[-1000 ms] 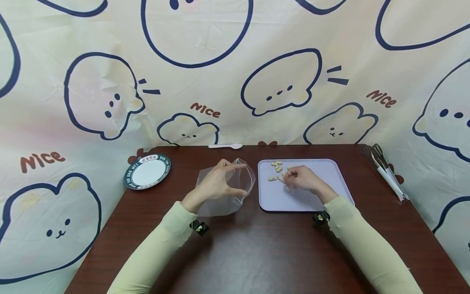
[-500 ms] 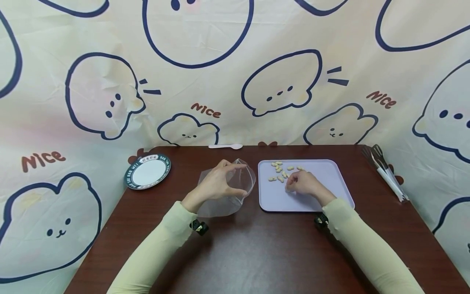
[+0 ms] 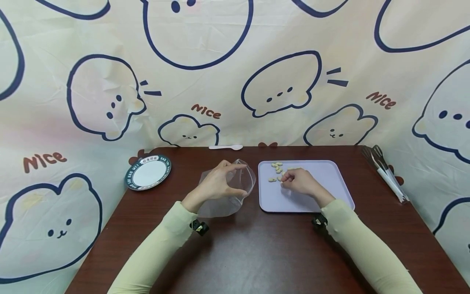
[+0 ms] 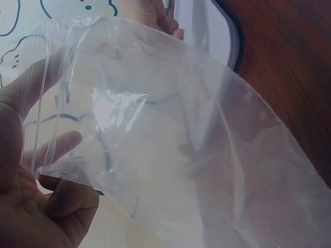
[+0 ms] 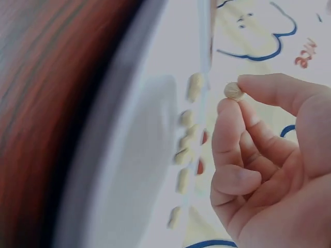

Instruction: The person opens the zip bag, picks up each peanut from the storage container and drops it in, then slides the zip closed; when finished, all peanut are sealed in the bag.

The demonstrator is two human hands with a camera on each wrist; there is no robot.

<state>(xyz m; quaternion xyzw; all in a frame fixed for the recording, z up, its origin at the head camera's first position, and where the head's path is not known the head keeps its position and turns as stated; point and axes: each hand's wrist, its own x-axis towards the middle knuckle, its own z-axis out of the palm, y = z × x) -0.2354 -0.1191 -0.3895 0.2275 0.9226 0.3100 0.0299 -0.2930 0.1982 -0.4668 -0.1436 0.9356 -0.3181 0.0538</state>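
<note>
My left hand (image 3: 216,183) holds a clear plastic zip bag (image 3: 220,209), its thumb and forefinger spread wide at the mouth. In the left wrist view the zip strip of the bag (image 4: 155,134) runs past the fingers, and the side facing the camera bulges. Over the lilac tray (image 3: 271,200), my right hand (image 3: 302,181) pinches a peanut (image 5: 234,91) between thumb and fingertips, the peanut seen end-on in the right wrist view. Several more peanuts (image 3: 278,164) lie scattered on the tray's left half, some hidden behind the right hand.
A white plate with a green lettered rim (image 3: 148,173) sits at the back left. Along the back edge lies a white spoon (image 3: 225,147). At the right edge are a whisk (image 3: 379,157) and other utensils with pale handles. A patterned cloth (image 3: 227,90) hangs behind the table.
My right hand drew back slightly toward me over the tray, then moved left and now covers some peanuts again. The left hand and bag stay nearly still.
</note>
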